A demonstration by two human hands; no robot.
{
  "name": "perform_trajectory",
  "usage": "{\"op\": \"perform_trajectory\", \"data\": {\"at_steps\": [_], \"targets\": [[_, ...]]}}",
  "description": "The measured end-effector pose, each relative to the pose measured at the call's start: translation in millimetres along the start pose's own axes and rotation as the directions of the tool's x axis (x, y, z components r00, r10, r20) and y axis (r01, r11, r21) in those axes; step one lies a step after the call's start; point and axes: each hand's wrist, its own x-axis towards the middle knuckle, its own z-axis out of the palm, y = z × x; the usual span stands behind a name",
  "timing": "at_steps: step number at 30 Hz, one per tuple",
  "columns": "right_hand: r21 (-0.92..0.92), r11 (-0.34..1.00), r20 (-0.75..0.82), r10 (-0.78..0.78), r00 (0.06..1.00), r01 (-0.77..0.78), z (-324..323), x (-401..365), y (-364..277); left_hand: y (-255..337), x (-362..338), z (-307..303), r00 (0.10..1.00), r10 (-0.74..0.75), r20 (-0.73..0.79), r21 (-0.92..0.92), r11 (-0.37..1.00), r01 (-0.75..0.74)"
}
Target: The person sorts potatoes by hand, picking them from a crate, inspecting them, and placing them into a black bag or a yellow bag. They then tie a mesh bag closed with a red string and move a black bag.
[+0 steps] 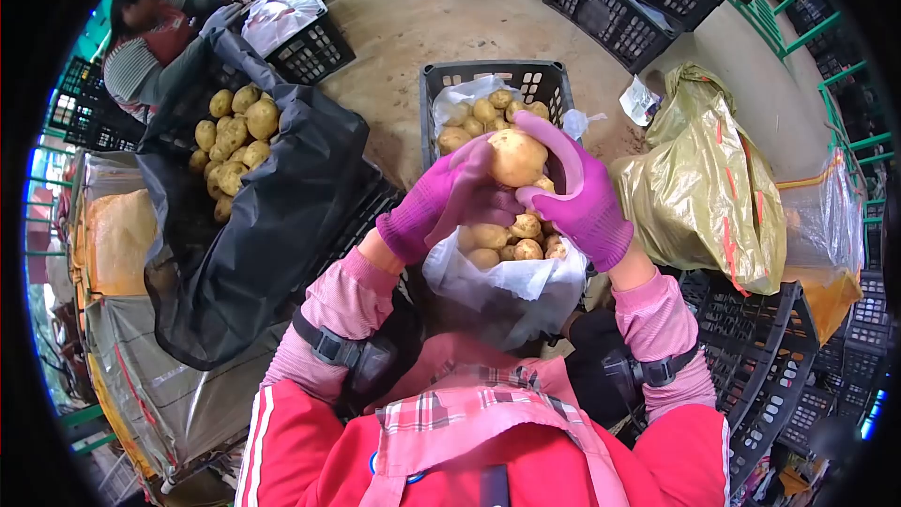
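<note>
A large pale potato (517, 158) is held up between my two hands, above a black plastic crate (441, 72). My right hand (591, 195), in a pink-purple glove, wraps its right side, with the thumb low in front and the fingers behind. My left hand (441, 199), gloved alike, presses against the potato's left side; its fingers are partly hidden. White plastic film (497, 282) lines the crate and hangs over its near edge. Smaller potatoes (488, 258) lie inside, beneath and beyond my hands.
To the left, a dark cloth (282, 216) holds a heap of potatoes (231, 145). A co-worker (155, 47) sits at upper left beside a crate (314, 47). A yellowish sack (699, 188) stands at right. Black crates (610, 19) are stacked at the back.
</note>
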Motion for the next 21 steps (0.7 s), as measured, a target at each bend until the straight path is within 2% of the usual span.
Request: {"op": "perform_trajectory", "data": {"at_steps": [1, 4, 7, 10, 13, 14, 17, 19, 21], "targets": [[0.088, 0.996, -0.032, 0.035, 0.999, -0.032, 2.7, 0.2, -3.0, -1.1, -1.7, 4.2, 0.999, 0.053, 0.003, 0.010, 0.999, -0.053], [-0.047, 0.998, -0.077, 0.048, 0.996, -0.052, 4.0, 0.0, 2.2, -9.1, -1.5, 3.3, 0.987, 0.146, 0.062, -0.024, 0.989, -0.145], [0.001, 0.980, -0.003, 0.199, 0.980, -0.199, -4.8, 3.5, -14.5, -8.8, -2.6, 1.3, 0.975, 0.219, 0.049, 0.045, 0.974, -0.221], [0.066, 0.958, -0.005, 0.280, 0.960, -0.279, -11.8, 7.4, 2.3, -14.3, -2.5, -1.3, 0.970, 0.242, 0.033, 0.125, 0.962, -0.244], [-0.156, 0.988, -0.058, 0.001, 0.998, -0.010, 3.4, 10.0, 3.3, -19.4, -1.1, -1.5, 0.901, 0.434, 0.001, 0.320, 0.853, -0.411], [-0.200, 0.975, -0.076, -0.119, 0.990, 0.101, 13.3, 7.3, 10.3, -17.3, -2.6, -0.6, 0.866, 0.499, 0.041, 0.446, 0.766, -0.463], [-0.053, 0.978, -0.015, 0.202, 0.979, -0.202, 12.2, 8.5, -1.9, -34.6, 2.5, -10.2, 0.818, 0.574, 0.044, 0.385, 0.746, -0.544], [0.075, 0.948, -0.022, 0.311, 0.950, -0.309, 13.2, 7.6, -7.3, -27.7, -2.2, -12.4, 0.789, 0.615, 0.000, 0.618, 0.620, -0.483], [0.150, 0.941, -0.046, 0.312, 0.949, -0.303, 15.0, 5.5, 7.8, -29.0, -3.8, -9.8, 0.771, 0.633, -0.069, 0.587, 0.651, -0.482]]}}
